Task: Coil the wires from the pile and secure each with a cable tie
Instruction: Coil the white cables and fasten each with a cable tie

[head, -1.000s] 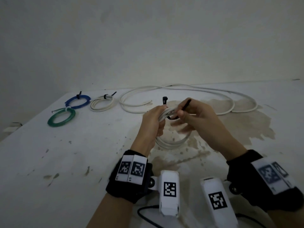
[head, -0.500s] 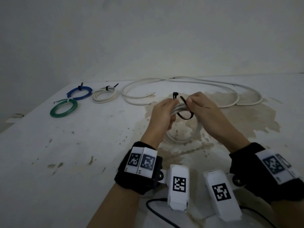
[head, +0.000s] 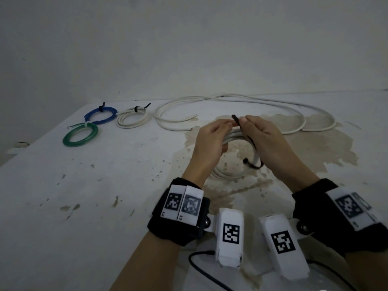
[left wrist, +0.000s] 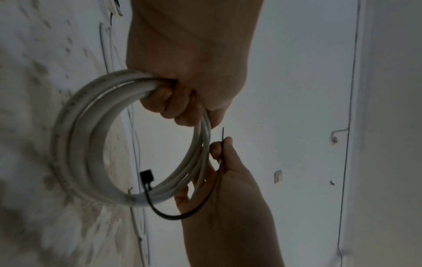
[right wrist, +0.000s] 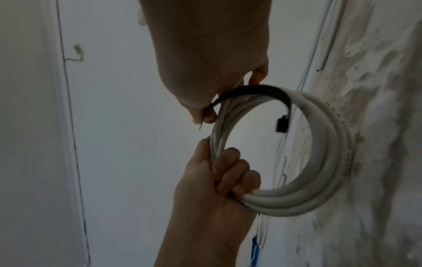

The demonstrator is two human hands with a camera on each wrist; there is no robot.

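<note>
Holding a white wire coil up off the table, the left hand has its fingers curled tight around the bundled loops. The coil stands on its edge between the two hands, over a brown stain on the table top.

The right hand pinches the thin tail of a black cable tie between thumb and fingertip. The tie bends in a loose curve around the outside of the coil. Its square head hangs free inside the ring of wire, not yet joined to the tail. The right hand's other fingers lie beside the coil strands.

Far back on the table lies a long loose white cable, not coiled. To the left sit three finished coils, well apart from the hands: a blue coil, a small white coil and a green coil. Each one has a tie on it.

Both wrists wear black bands with white tags that have square black patterns.
</note>
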